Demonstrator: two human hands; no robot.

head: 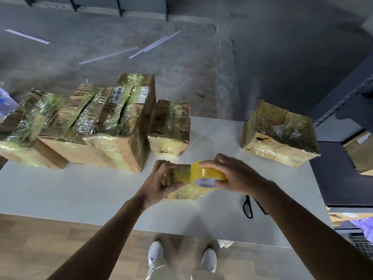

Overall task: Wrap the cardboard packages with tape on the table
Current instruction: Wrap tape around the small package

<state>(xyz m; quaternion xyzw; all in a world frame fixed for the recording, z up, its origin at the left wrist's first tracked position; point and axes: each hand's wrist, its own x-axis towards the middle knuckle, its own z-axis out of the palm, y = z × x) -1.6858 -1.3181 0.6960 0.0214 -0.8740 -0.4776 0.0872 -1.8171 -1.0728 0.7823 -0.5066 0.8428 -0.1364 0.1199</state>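
Observation:
A small cardboard package [182, 174] covered in yellowish tape sits on the white table [80, 190] in front of me. My left hand [159, 182] grips its left end, thumb on the near side. My right hand [232, 174] holds a roll of yellow tape [207, 174] against the package's right part, fingers curled over the roll's rim. A stretch of tape runs from the roll across the package's top.
Several taped packages [121, 126] stand in a row at the table's back left, another small one [171, 128] behind my hands, and one [280, 134] at the back right. Black scissors [248, 207] lie under my right forearm. Dark shelving [347, 93] stands at right.

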